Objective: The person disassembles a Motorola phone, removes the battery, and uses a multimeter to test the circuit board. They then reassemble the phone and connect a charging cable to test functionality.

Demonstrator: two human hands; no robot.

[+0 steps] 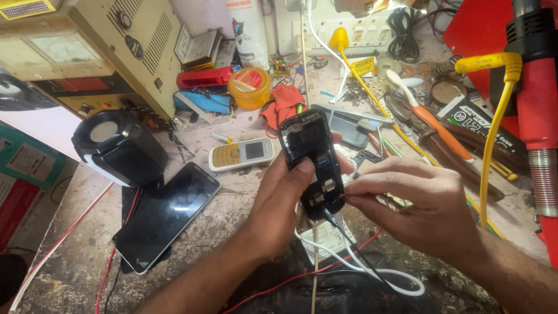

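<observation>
My left hand (282, 203) grips a small black phone (310, 152) with its back cover off, held upright above the workbench with the thumb on its lower middle. My right hand (415, 203) pinches thin red and black probe wires (343, 229) against the lower right edge of the phone. The wire tips are hidden between my fingertips and the phone body. A white cable (372, 270) loops on the bench just below both hands.
A black smartphone (165, 215) lies face up at the left beside a black speaker (119, 145). A white and gold keypad phone (240, 154) sits behind. Tools, a yellow tub (250, 87), a power supply box (87, 52) and a red hot-air gun (537, 104) crowd the back and right.
</observation>
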